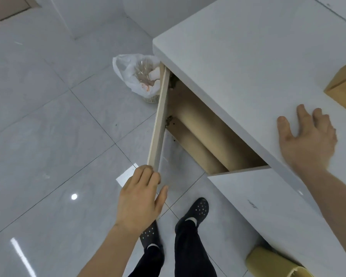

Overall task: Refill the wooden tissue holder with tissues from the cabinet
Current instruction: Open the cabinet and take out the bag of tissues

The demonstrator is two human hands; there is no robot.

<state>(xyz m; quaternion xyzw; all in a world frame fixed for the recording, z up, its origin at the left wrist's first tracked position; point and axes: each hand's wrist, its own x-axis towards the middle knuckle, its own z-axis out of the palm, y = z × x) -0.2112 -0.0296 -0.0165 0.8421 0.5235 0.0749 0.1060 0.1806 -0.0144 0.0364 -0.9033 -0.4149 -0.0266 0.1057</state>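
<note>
I look down at a white cabinet [248,56] on my right. Its left door [159,124] stands swung open, edge toward me. My left hand [140,198] grips the door's lower corner, fingers curled over the edge. My right hand [306,140] lies flat, fingers spread, on the cabinet top. The open compartment [204,132] shows bare tan shelves; I see no tissues in the visible part. A wooden box corner [344,84], possibly the tissue holder, sits at the right edge on the cabinet top.
A small bin lined with a white bag [142,76] stands on the grey tiled floor beside the cabinet's far end. The second cabinet door [258,200] is shut. A yellow object [274,262] lies at the bottom right. My feet in dark shoes [196,210] stand before the cabinet.
</note>
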